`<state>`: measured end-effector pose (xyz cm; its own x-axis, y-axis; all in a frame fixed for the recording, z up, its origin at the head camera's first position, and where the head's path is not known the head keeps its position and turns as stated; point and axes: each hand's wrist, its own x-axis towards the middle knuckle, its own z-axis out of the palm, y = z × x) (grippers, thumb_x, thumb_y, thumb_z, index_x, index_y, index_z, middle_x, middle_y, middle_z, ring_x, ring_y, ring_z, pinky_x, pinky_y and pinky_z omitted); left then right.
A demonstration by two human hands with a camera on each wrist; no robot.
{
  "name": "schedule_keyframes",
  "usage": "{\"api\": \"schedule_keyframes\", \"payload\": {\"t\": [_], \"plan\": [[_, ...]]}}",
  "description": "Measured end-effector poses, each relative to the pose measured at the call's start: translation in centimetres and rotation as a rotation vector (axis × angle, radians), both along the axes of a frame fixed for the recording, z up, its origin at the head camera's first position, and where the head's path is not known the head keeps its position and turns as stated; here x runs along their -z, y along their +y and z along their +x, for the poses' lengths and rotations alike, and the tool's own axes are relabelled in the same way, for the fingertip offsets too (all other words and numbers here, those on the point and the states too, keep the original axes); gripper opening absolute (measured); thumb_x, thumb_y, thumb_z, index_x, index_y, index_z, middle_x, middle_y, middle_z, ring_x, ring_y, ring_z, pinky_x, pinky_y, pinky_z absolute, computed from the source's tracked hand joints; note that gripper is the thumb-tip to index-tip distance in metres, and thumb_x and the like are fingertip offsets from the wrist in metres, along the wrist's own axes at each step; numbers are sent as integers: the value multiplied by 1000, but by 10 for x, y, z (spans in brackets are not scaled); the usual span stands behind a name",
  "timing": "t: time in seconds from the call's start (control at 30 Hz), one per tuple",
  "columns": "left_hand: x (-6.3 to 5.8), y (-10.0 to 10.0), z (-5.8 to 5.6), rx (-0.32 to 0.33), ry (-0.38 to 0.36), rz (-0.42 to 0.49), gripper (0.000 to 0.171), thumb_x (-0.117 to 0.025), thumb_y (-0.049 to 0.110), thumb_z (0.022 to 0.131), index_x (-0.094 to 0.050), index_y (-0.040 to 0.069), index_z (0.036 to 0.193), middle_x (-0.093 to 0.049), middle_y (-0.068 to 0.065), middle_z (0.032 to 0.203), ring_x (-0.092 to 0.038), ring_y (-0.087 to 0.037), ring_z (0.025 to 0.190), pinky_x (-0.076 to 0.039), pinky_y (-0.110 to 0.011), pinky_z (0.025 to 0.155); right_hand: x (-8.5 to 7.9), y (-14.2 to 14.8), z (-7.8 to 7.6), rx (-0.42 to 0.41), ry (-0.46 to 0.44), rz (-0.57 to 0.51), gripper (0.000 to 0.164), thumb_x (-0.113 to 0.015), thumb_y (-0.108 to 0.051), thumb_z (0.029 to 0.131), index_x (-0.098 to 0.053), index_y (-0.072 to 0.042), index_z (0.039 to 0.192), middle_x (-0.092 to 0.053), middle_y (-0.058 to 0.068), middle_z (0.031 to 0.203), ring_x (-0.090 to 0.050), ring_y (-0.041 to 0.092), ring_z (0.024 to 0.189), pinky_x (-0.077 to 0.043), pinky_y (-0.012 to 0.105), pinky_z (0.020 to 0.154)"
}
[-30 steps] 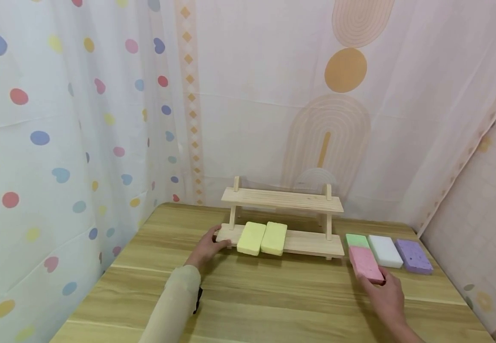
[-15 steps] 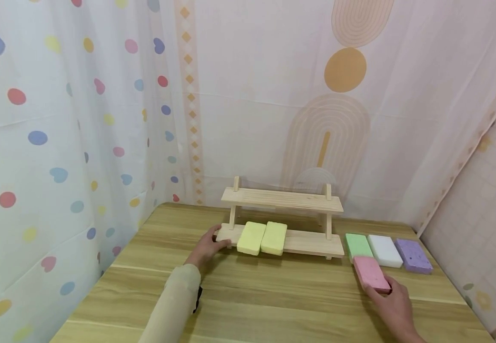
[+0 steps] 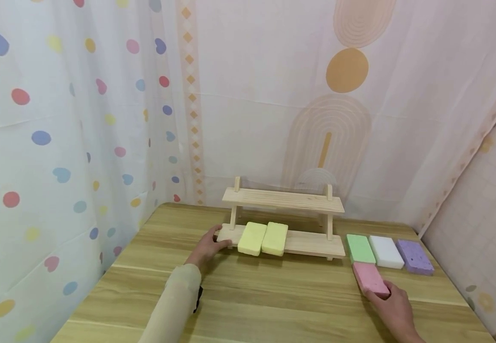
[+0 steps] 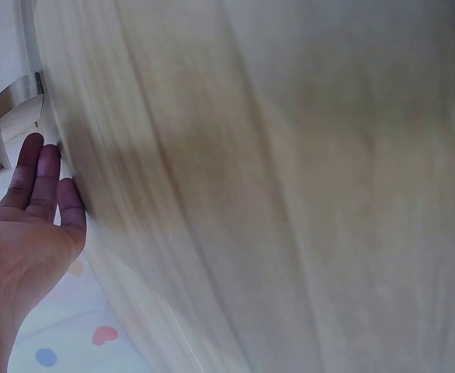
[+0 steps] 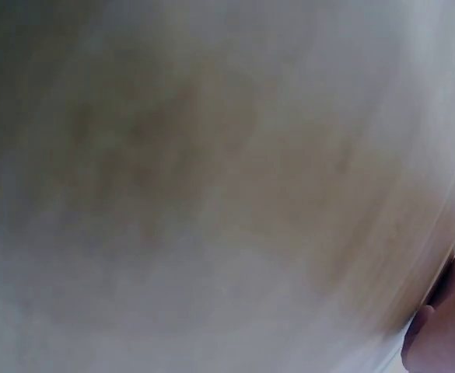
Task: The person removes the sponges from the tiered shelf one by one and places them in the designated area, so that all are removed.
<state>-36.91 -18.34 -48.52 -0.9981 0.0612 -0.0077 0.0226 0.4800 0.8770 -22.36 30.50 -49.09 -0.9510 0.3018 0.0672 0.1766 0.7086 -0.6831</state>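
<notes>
My right hand [image 3: 392, 307] pinches the near end of a pink sponge [image 3: 370, 278], which lies in front of a green sponge [image 3: 361, 248], end to end with it. At the left end of a two-tier wooden shelf [image 3: 312, 243], my left hand [image 3: 207, 247] grips the lower board, thumb on its front side. Two yellow sponges [image 3: 252, 238] rest side by side on that board, jutting over its front edge. In the left wrist view the fingers of the left hand [image 4: 33, 225] look fairly straight. Only a sliver of the right hand [image 5: 445, 334] shows in the right wrist view.
Right of the green sponge lie a white sponge [image 3: 386, 251] and a purple sponge [image 3: 415, 257] in a row. The wooden table [image 3: 273, 305] ends at the back against a patterned curtain [image 3: 252, 119]. The shelf's upper board [image 3: 282, 199] carries nothing.
My right hand has drawn the pink sponge towards me and slightly right, off the green one, and it now sits lower in front of it. The left hand stays put.
</notes>
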Motion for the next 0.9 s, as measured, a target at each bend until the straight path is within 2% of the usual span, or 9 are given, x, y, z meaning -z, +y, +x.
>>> {"api": "schedule_keyframes", "payload": {"t": [0.27,0.5,0.6,0.9], "plan": [[0,0,0,0,17,-4,75,-70,34,94,-32,8,154,-60,-19,116,-57,-29,103,-44,-48,91,-3,2,-1,-23,-20,9,84,-71,-36,88,-37,29,131,-47,47,123,-50,56,113,-44,59,92],[1,1,1,-4,12,-2,74,-70,33,94,-33,8,153,-60,-19,116,-57,-28,102,-44,-46,90,-11,0,0,-25,75,13,84,-70,-36,91,-36,29,132,-40,49,130,-45,60,118,-40,61,96],[0,1,2,3,13,6,74,-70,32,95,-32,6,153,-60,-20,115,-57,-28,101,-45,-47,89,-18,-2,-2,-22,77,11,85,-70,-40,91,-37,26,134,-40,49,131,-45,59,118,-40,62,96],[-1,0,4,9,19,6,75,-69,32,95,-31,6,154,-60,-19,114,-58,-28,101,-45,-48,89,-39,-30,-16,-26,96,-126,85,-68,-36,93,-29,21,143,-40,42,136,-41,53,125,-36,59,101]]}}
